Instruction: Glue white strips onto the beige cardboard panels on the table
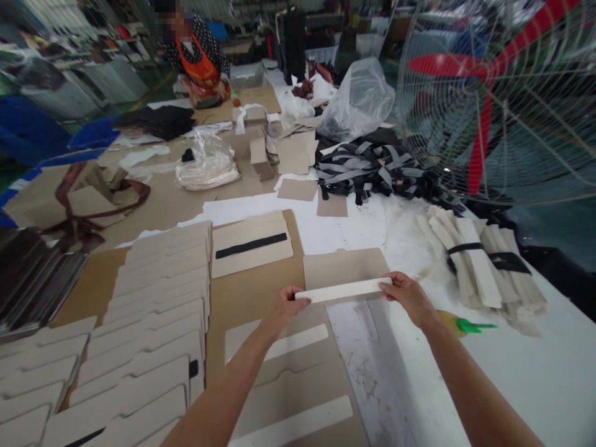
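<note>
A white strip [344,290] is stretched level between my two hands. My left hand [285,308] pinches its left end, and my right hand [406,297] pinches the right end. Just behind the strip lies a beige panel [344,266], partly covered by it. Nearer to me, under and beside my left forearm, are more beige panels [298,379] bearing white strips [298,344]. Farther left a beige panel [246,261] carries a black strip [251,246].
Overlapping beige panels [153,323] fill the left. Banded strip bundles [479,254] and a green-nozzled bottle [454,323] lie right. Behind are black and grey straps [372,164], plastic bags [361,102] and a caged red fan [487,71]. A person in an orange apron [198,62] stands across the table.
</note>
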The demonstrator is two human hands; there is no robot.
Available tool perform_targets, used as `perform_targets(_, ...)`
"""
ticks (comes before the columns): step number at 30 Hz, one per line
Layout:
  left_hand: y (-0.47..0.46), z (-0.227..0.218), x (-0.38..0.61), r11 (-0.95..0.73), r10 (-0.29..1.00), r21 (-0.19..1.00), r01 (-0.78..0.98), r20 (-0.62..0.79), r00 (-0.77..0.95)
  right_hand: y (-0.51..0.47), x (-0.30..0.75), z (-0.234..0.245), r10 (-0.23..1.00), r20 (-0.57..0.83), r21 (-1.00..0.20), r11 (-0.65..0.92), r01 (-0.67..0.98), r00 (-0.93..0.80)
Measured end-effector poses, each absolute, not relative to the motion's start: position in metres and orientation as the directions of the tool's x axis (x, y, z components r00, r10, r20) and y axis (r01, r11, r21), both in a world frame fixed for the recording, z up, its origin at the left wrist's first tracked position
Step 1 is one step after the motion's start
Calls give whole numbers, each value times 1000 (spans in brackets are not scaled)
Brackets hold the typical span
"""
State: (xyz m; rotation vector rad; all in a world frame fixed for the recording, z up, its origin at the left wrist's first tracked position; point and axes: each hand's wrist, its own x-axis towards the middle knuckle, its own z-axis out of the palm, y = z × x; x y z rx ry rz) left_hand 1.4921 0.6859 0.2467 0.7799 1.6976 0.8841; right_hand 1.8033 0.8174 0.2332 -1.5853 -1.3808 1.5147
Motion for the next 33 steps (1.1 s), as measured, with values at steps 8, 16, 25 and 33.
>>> perform_targets(8, 725, 207, 1506, 499, 848, 851, 161, -441, -294, 858, 1807, 196, 957, -289, -821, -257, 510, 17)
perform_targets(16, 731, 203, 1503, 538, 817, 823, 182, -456, -352, 868, 1796, 186, 969, -233, -726, -229, 649, 81)
perform_targets(25, 737, 210, 1507, 572, 802, 770, 283, -451, -392, 872, 1793, 184, 967, -230, -692, -241, 681, 108)
perform_targets(33, 740, 210, 1507, 592, 792, 720, 362, -438, -425, 873, 1794, 174, 963, -248, -694, -254, 674, 108)
